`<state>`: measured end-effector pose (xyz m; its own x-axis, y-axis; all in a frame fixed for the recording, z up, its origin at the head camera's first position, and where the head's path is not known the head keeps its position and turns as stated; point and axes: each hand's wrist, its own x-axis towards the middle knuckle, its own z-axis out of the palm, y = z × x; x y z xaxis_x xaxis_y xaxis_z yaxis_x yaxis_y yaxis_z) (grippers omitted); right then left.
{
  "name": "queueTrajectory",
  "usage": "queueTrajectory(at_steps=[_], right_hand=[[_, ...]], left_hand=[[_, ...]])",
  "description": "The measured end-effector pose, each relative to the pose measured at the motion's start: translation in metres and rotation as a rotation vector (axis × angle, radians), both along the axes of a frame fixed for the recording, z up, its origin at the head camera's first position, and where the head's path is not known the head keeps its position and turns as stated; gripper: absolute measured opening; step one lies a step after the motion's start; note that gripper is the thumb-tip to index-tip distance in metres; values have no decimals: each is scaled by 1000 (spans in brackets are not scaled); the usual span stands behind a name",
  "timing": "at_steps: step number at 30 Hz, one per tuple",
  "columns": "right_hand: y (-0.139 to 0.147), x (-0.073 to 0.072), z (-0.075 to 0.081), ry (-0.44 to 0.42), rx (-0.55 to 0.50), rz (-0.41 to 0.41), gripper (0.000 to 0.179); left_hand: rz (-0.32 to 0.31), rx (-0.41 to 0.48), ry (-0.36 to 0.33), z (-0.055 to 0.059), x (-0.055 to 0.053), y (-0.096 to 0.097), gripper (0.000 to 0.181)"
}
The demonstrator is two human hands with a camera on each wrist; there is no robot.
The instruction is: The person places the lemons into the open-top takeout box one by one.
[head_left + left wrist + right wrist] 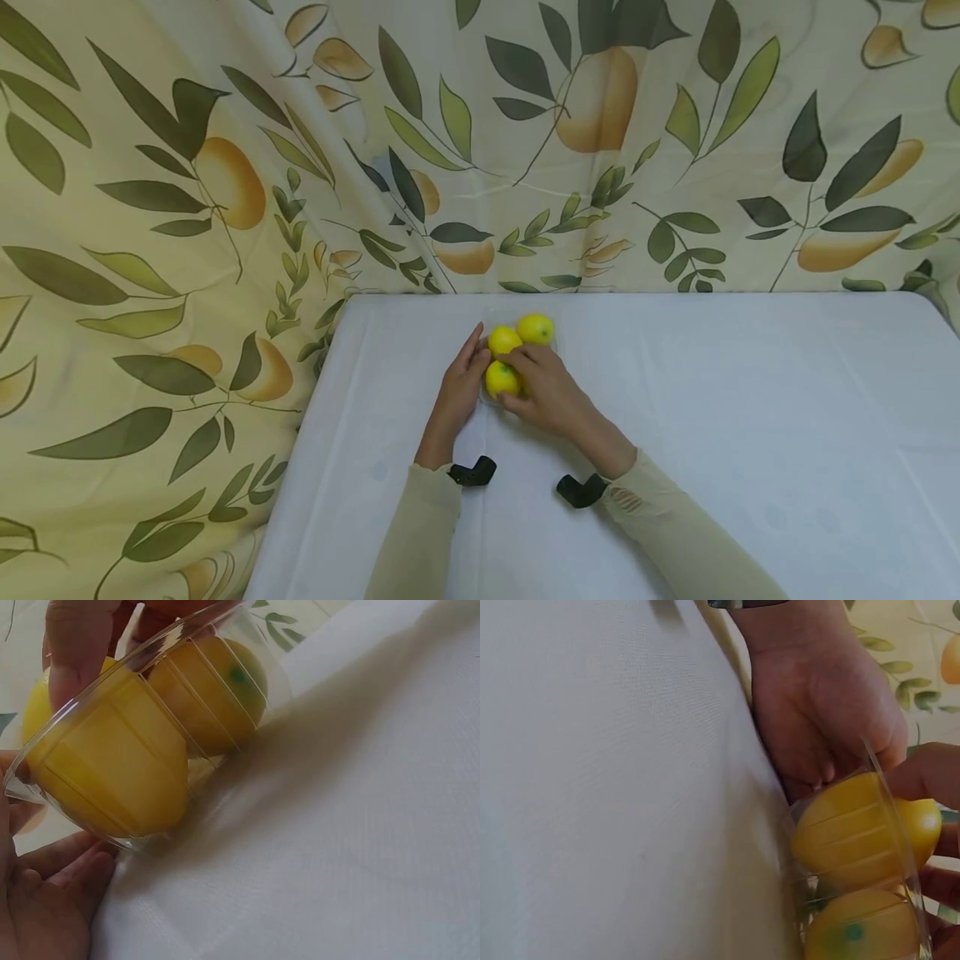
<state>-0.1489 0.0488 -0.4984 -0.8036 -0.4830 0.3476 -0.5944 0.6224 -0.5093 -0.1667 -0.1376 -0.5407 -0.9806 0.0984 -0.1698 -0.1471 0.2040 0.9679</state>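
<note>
Yellow lemons sit together in a clear plastic container on the white-covered table. The right hand reaches over the container from the right. Its thumb and fingers grip the nearest lemon, whose right side they partly cover. Along the container's left side stands the left hand, fingers fairly straight and pointing away, touching the wall. In the left wrist view, the left hand's fingers lie against the container's lower end. In the right wrist view, another lemon shows a green spot through the ribbed wall.
A white cloth covers the table. Behind it and to the left hangs a curtain with leaf and fruit prints. Each wrist wears a black mount, one at the left wrist, one at the right wrist.
</note>
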Motion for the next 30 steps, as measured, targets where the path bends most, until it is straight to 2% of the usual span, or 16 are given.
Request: queueTrajectory(at_steps=[5, 13, 20, 26, 30], right_hand=[[-1, 0, 0, 27, -3, -1, 50], [0, 0, -2, 14, 12, -7, 50], [1, -1, 0, -16, 2, -5, 51], [2, -1, 2, -83, -3, -14, 47], [8, -1, 5, -89, -46, -29, 44]], left_hand=[[6, -10, 1, 0, 0, -1, 55], [10, -10, -17, 0, 1, 0, 54], [9, -5, 12, 2, 0, 0, 54], [6, -15, 15, 2, 2, 1, 52], [7, 0, 16, 3, 2, 1, 52]])
